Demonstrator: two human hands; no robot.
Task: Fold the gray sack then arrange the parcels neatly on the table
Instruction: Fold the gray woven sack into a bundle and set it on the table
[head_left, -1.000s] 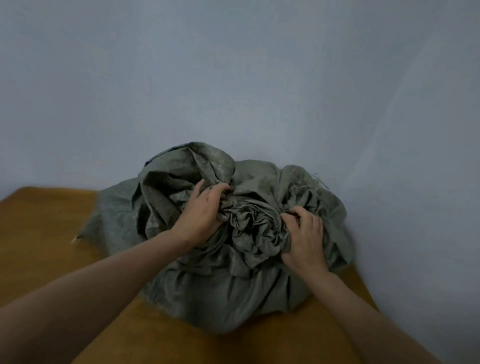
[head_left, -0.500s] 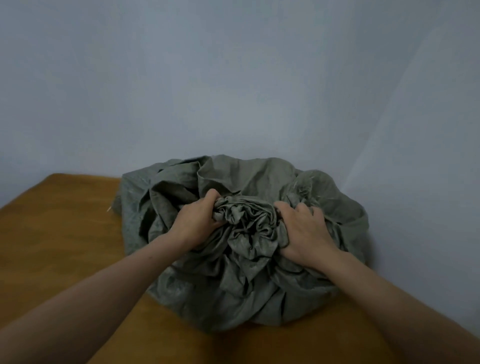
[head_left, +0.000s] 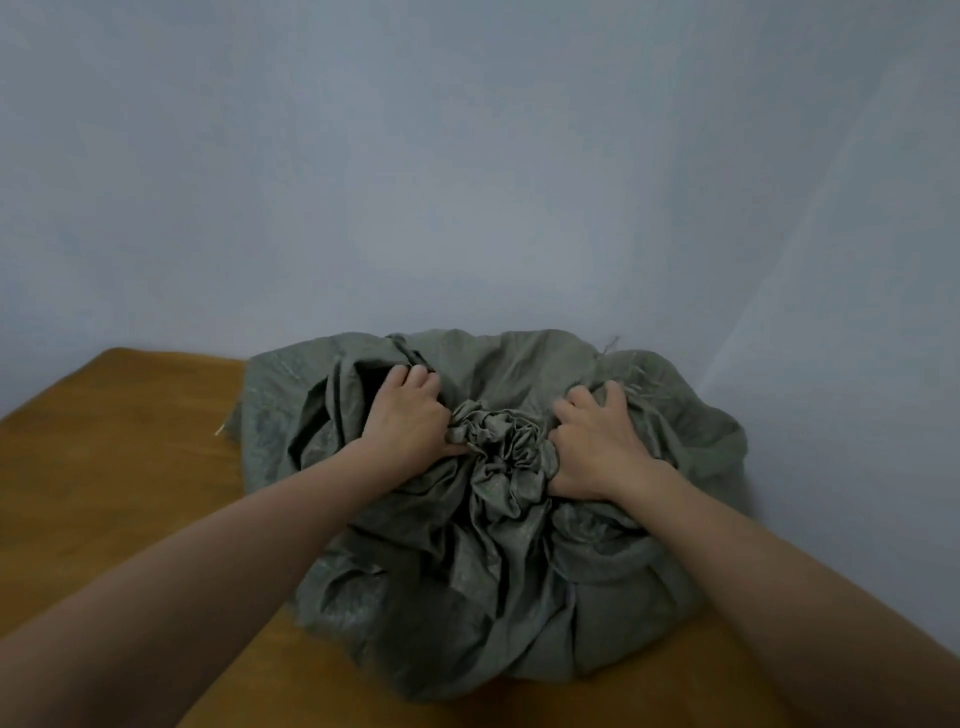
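Your left hand (head_left: 410, 415) and right hand (head_left: 597, 439) now grip the sack (head_left: 493, 597) further apart, flattening it at the table's (head_left: 104, 467) far edge.

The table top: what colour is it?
Orange-brown wood table top, in the head view.

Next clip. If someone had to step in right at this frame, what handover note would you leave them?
The left hand grips the gray sack just left of its bunched mouth.
The right hand grips the cloth on the mouth's right side.
The sack lies in a crumpled heap on the wooden table. No parcels are in view, and I cannot tell whether any are inside.
Done: nothing yet; the sack is not folded.
Left: fold the sack, then arrange the parcels.
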